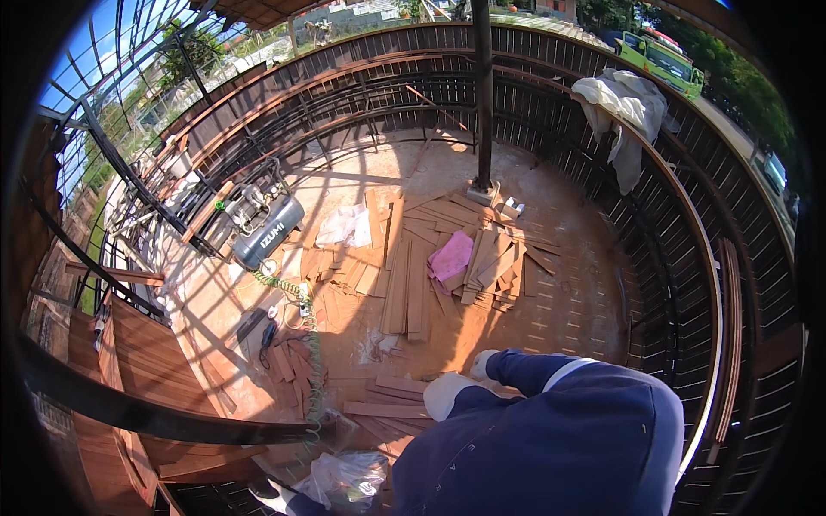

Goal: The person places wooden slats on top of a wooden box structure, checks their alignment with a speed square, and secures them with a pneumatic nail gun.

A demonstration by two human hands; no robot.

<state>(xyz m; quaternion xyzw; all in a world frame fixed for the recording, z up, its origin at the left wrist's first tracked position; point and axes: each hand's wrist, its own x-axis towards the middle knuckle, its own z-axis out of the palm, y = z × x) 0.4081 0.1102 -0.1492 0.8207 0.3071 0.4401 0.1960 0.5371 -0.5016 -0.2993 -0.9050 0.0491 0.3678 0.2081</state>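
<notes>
Below the crumpled pink cloth (451, 256), a clear plastic bag (351, 477) is lying well to the lower left. Closer under the cloth, one white-gloved hand (443, 396) is showing beside flat reddish-brown wooden boards (383, 409), and the other hand (483, 363) is showing just past it (I cannot tell whether either is gripping anything). Long brown planks (396, 301) are lying just left of the cloth; farther left, a dark cylindrical air compressor (268, 234) is standing. Beyond the cloth, a dark upright post (483, 103) is rising; a whitish sheet (626, 112) is hanging to its far upper right.
</notes>
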